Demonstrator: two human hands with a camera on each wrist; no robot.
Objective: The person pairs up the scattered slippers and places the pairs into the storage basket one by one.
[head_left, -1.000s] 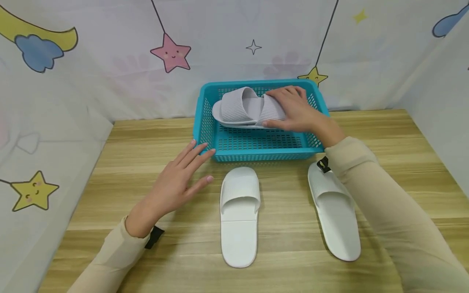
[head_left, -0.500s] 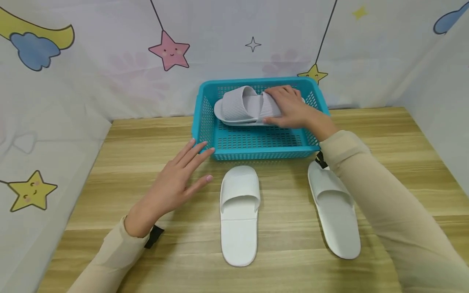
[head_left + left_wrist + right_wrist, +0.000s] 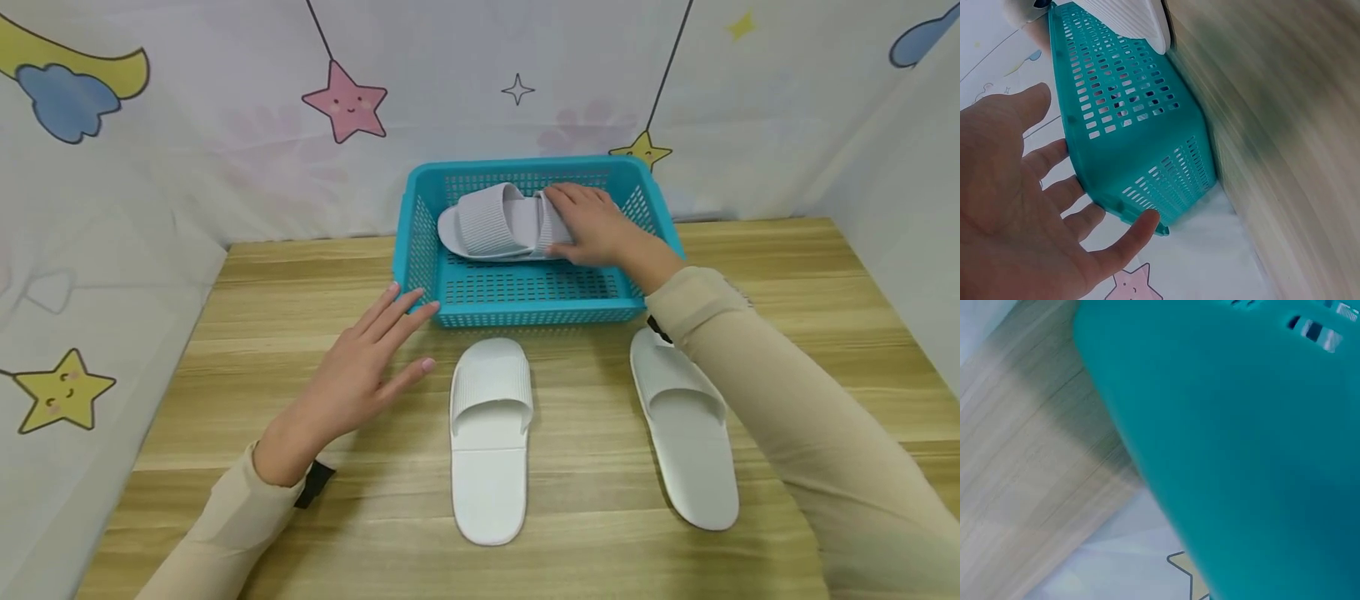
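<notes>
R hand (image 3: 590, 225) in teal perf. basket (image 3: 536, 311), fingers & thumb clamped on grey ribbed slides (image 3: 487, 221) inside. L hand (image 3: 348, 379) fingers straight, spread apart, at basket's near L corner. 2 white slides (image 3: 490, 483) on wood-grain tabletop (image 3: 585, 500).

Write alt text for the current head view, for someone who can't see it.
A person's right hand grips pale lavender slippers inside a blue basket, while the left hand, fingers extended, is at its near left corner. Two white slippers lie apart on the wooden table in front.
</notes>
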